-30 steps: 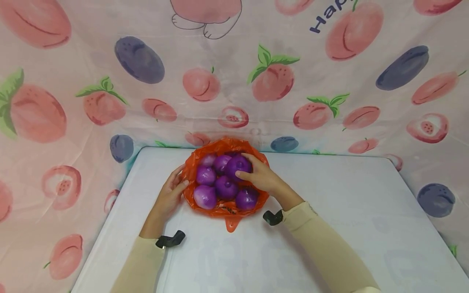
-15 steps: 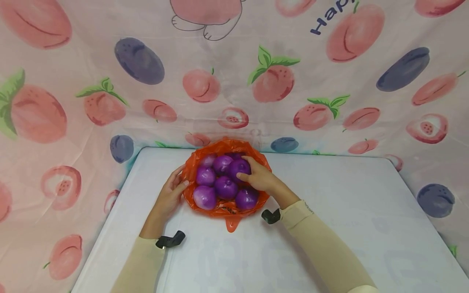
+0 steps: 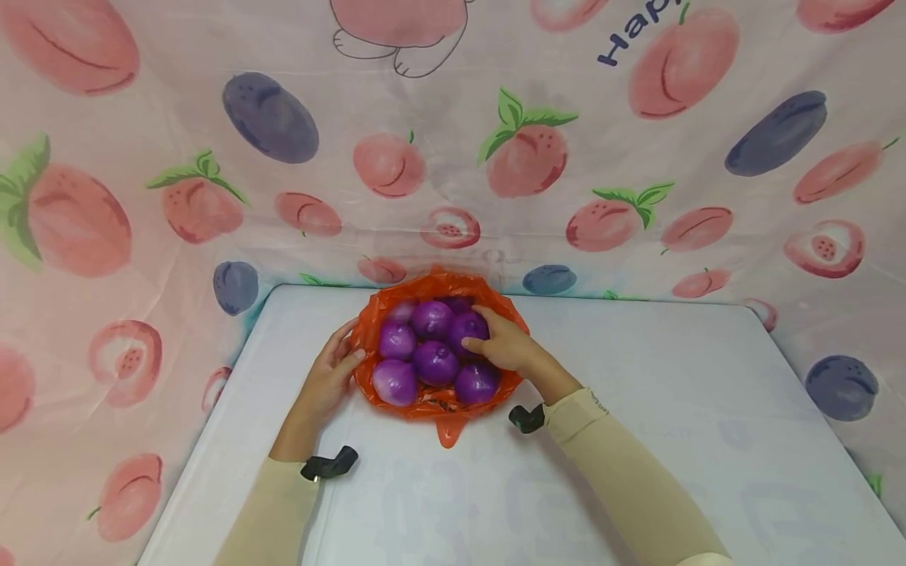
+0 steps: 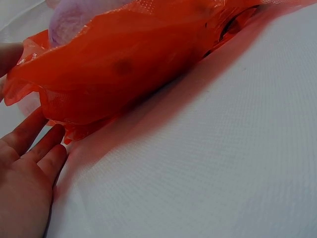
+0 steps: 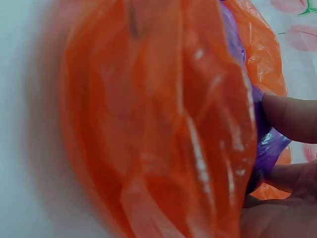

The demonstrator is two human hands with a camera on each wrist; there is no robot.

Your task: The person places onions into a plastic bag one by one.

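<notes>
Several glossy purple onions [image 3: 435, 363] sit inside an orange plastic bag [image 3: 439, 279], its mouth spread wide at the back of the table. My right hand [image 3: 506, 342] reaches into the right side of the bag and grips one onion [image 3: 463, 332] between thumb and fingers. In the right wrist view, that purple onion [image 5: 267, 148] shows between thumb and fingers, while the bag wall hides the rest. Beside the bag's left edge, my left hand [image 3: 333, 373] touches the plastic. Seen from the left wrist, its relaxed fingers [image 4: 47, 144] lie against the bag's outside.
A white-covered table [image 3: 637, 377] carries the bag near its back edge. Behind and at the sides hangs a fruit-printed cloth [image 3: 453, 189]. Each wrist wears a small black camera mount [image 3: 329, 462].
The right hand has shifted slightly right and down with its onion, which now sits lower among the others. The bag's right rim has spread a little outward. The left hand stays put.
</notes>
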